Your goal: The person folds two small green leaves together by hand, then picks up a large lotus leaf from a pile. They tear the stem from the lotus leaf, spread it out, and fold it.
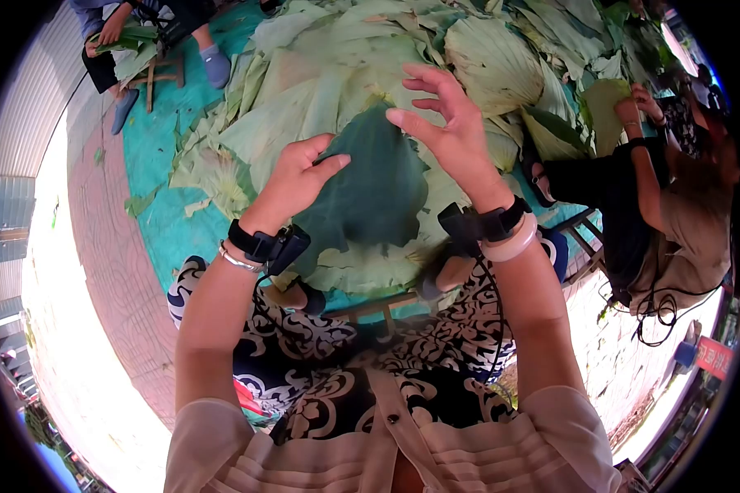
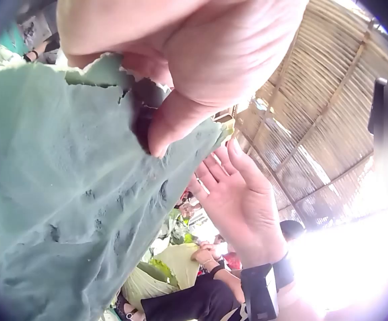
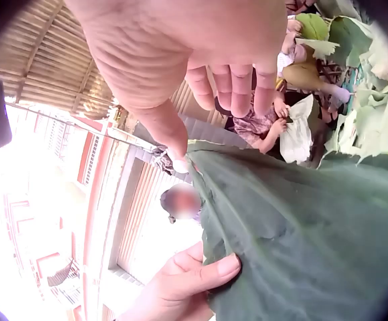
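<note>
Leaf: one big dark green floppy leaf, held up between the two hands, above the knees.
Left hand: pinching the leaf's top left edge, thumb in front, curled fingers behind.
Right hand: loose and spread wide, gripping nothing; thumb tip at the leaf's top edge, touching or just beside, cannot tell which.
Which way: leaf below and to the left of the right hand's fingers; hanging down from the left hand's pinch.
Long way of the leaf: from the top edge at the fingers down toward the lap.
Nearer hand: left, already on the leaf; right close by at the top edge.
Behind: heap of pale green leaves lying on a blue-green ground sheet.
Count: one dark leaf held; two hands; pale leaves too many to count; two others seen plainly, a sitting person at the top left and a sitting person at the right.
</note>
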`<action>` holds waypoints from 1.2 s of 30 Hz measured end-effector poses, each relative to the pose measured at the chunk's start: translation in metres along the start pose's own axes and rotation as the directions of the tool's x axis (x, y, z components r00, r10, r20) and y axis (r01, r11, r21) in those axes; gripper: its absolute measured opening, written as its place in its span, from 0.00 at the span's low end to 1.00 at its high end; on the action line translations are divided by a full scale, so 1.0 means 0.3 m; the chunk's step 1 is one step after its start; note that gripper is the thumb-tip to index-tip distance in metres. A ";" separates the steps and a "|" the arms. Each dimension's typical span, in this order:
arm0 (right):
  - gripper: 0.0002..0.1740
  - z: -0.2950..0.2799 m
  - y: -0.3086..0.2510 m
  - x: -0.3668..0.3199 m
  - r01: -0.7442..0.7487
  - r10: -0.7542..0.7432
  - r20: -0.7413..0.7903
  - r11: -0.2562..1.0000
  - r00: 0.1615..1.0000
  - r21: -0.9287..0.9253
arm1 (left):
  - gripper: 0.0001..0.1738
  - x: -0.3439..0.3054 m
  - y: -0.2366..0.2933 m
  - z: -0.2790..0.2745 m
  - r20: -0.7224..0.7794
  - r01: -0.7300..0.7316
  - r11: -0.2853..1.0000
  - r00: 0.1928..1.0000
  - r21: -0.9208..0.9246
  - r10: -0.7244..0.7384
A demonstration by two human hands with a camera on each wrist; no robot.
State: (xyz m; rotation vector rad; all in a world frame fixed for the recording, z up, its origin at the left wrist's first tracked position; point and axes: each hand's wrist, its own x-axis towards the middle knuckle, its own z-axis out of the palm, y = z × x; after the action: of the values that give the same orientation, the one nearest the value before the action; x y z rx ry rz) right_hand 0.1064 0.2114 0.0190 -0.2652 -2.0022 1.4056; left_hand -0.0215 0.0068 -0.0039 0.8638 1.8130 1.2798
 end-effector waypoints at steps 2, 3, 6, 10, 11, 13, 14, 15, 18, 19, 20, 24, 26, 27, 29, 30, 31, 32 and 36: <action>0.34 -0.015 -0.029 0.003 0.161 -0.150 0.084 0.978 0.985 -0.135 | 0.11 -0.004 0.001 0.013 -0.009 -0.077 0.990 0.997 0.121 0.079; 0.35 -0.019 -0.039 0.002 0.242 -0.219 0.134 0.951 0.967 -0.194 | 0.11 -0.007 0.001 0.023 -0.010 -0.113 0.977 0.993 0.181 0.117; 0.29 -0.018 -0.017 -0.026 0.317 -0.222 0.346 0.915 0.911 -0.248 | 0.12 -0.021 0.012 0.045 -0.008 -0.151 0.911 0.986 0.383 0.167; 0.18 -0.049 -0.017 -0.031 -0.079 0.190 0.375 0.953 0.907 -0.292 | 0.15 -0.013 0.010 0.041 0.010 -0.189 0.850 0.977 0.492 0.211; 0.15 -0.052 -0.015 -0.029 -0.064 0.149 0.312 0.962 0.938 -0.266 | 0.16 -0.005 -0.001 0.040 -0.053 -0.253 0.844 0.948 0.472 0.314; 0.12 -0.063 -0.027 -0.016 -0.098 0.135 0.159 0.969 0.978 -0.225 | 0.19 0.005 0.004 0.020 -0.220 -0.304 0.834 0.871 0.460 0.439; 0.11 -0.080 -0.051 0.000 -0.145 0.162 0.071 0.968 0.984 -0.204 | 0.20 0.007 0.013 -0.003 -0.322 -0.292 0.838 0.825 0.462 0.465; 0.11 -0.101 -0.065 0.017 -0.188 0.188 -0.015 0.965 0.982 -0.182 | 0.21 0.009 0.024 -0.026 -0.421 -0.282 0.842 0.765 0.461 0.487; 0.12 -0.152 -0.020 0.043 -0.273 0.293 -0.305 0.956 0.906 0.109 | 0.22 0.020 0.022 -0.135 -0.580 -0.310 0.779 0.532 0.545 0.617; 0.12 -0.167 0.003 0.044 -0.287 0.364 -0.386 0.926 0.848 0.244 | 0.22 0.018 0.015 -0.160 -0.614 -0.294 0.793 0.510 0.533 0.602; 0.13 -0.181 0.047 0.043 -0.291 0.412 -0.422 0.901 0.808 0.322 | 0.22 0.017 0.005 -0.185 -0.648 -0.280 0.807 0.486 0.520 0.586; 0.16 -0.224 0.380 -0.056 -0.389 0.574 -0.475 0.812 0.667 0.434 | 0.20 0.011 -0.034 -0.231 -0.714 -0.250 0.869 0.496 0.427 0.494; 0.17 -0.215 0.558 -0.174 -0.495 0.636 -0.486 0.771 0.599 0.400 | 0.19 0.007 -0.036 -0.234 -0.719 -0.270 0.884 0.515 0.381 0.467; 0.18 -0.205 0.583 -0.230 -0.590 0.668 -0.511 0.734 0.541 0.336 | 0.19 0.005 -0.026 -0.233 -0.716 -0.285 0.884 0.519 0.370 0.466; 0.18 -0.226 0.653 -0.303 -0.711 0.756 -0.431 0.636 0.493 0.301 | 0.18 -0.015 -0.011 -0.241 -0.715 -0.296 0.890 0.531 0.347 0.455; 0.18 -0.217 0.642 -0.318 -0.724 0.782 -0.400 0.609 0.479 0.323 | 0.18 -0.026 0.000 -0.241 -0.715 -0.298 0.895 0.539 0.333 0.445; 0.17 -0.211 0.633 -0.318 -0.735 0.804 -0.369 0.584 0.466 0.344 | 0.17 -0.028 0.007 -0.243 -0.716 -0.301 0.898 0.544 0.319 0.437; 0.19 -0.208 0.624 -0.305 -0.747 0.822 -0.356 0.560 0.446 0.358 | 0.17 -0.028 0.009 -0.248 -0.718 -0.297 0.904 0.550 0.309 0.426; 0.21 -0.216 0.627 -0.311 -0.782 0.898 -0.116 0.429 0.425 0.452 | 0.14 -0.043 0.008 -0.271 -0.718 -0.278 0.918 0.574 0.281 0.394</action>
State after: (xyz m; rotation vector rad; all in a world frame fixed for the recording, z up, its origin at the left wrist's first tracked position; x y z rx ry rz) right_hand 0.1791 0.2876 -0.1739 -1.4646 -1.2490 2.0817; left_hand -0.0850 -0.0405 0.0192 0.8251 2.5017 2.0138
